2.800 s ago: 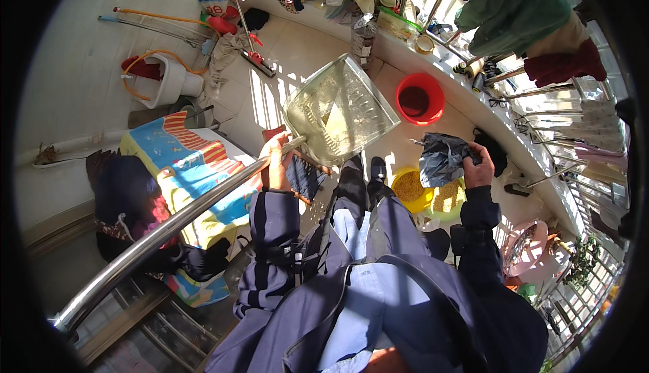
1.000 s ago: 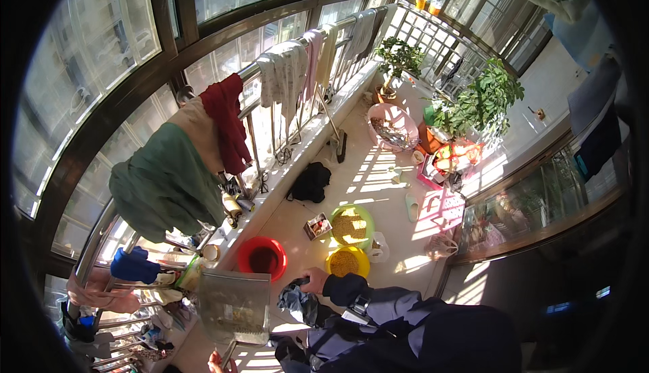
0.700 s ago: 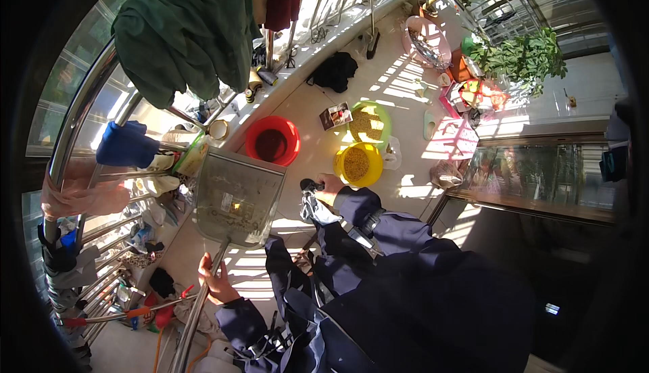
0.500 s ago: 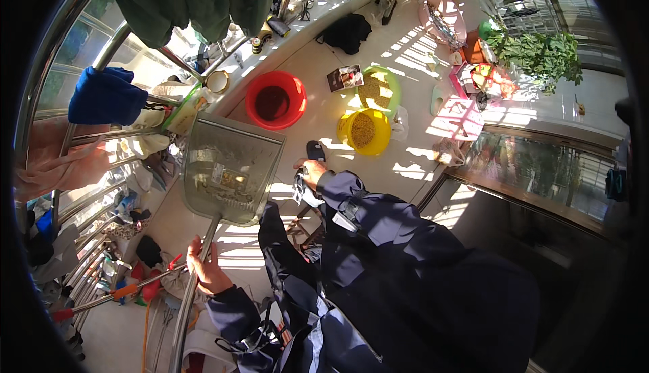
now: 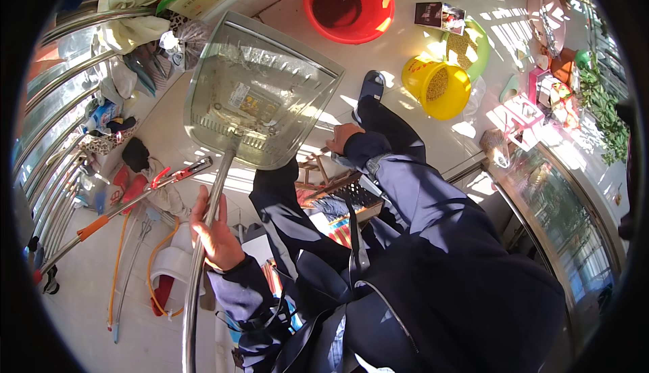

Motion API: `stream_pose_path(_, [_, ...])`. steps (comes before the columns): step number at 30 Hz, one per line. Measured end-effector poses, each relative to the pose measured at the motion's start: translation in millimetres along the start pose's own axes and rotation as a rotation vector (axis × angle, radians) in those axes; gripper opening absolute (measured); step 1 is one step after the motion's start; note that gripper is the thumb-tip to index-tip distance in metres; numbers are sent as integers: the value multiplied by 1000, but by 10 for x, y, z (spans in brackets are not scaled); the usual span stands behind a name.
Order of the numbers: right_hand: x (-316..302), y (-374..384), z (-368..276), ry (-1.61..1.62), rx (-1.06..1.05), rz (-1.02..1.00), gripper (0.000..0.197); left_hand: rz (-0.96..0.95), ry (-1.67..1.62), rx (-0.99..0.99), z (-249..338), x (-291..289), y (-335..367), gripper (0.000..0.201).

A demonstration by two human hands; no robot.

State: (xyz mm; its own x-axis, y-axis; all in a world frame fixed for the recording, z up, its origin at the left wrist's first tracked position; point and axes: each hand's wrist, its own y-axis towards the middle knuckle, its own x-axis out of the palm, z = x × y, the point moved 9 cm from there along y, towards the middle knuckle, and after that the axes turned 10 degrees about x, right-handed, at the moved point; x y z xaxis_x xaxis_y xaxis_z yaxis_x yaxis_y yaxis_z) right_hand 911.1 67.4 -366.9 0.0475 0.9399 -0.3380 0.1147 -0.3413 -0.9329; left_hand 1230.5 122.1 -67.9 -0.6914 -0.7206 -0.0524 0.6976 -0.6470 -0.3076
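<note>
My left hand (image 5: 218, 239) is closed round the metal pole of a long-handled dustpan (image 5: 260, 68), its thumb on one side and fingers on the other. The dustpan's clear grey plastic scoop is raised in front of me, with dirt and a label showing on it. My right hand (image 5: 343, 137) is closed, near my knee and to the right of the scoop. Something greyish shows just under its wrist; what its fingers hold is hidden. Beyond it, a dark slipper (image 5: 372, 85) is on my foot.
Ahead stand a red bucket (image 5: 362, 21), a yellow bucket of grain (image 5: 453, 99) and a green basin (image 5: 481, 45). A metal rack (image 5: 57, 96) with cloths lines the left. An orange-and-silver pole (image 5: 128, 204) crosses low left. A glass-topped cabinet (image 5: 541, 190) stands right.
The view has shifted, so the buckets appear further right and higher. The dustpan's scoop now looks larger and nearer. The pale cloth-like thing at my right hand is less visible.
</note>
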Motion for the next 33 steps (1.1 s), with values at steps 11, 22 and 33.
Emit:
stream_pose_path(11, [2847, 352, 535, -294, -200, -510, 46, -146, 10, 37, -1015, 252, 116, 56])
stream_pose_path(22, [2663, 291, 1018, -482, -196, -563, 47, -149, -16, 88, -1567, 253, 168, 54])
stream_pose_path(33, [1719, 1963, 183, 594, -160, -668, 62, -126, -157, 213, -2068, 333, 246, 54])
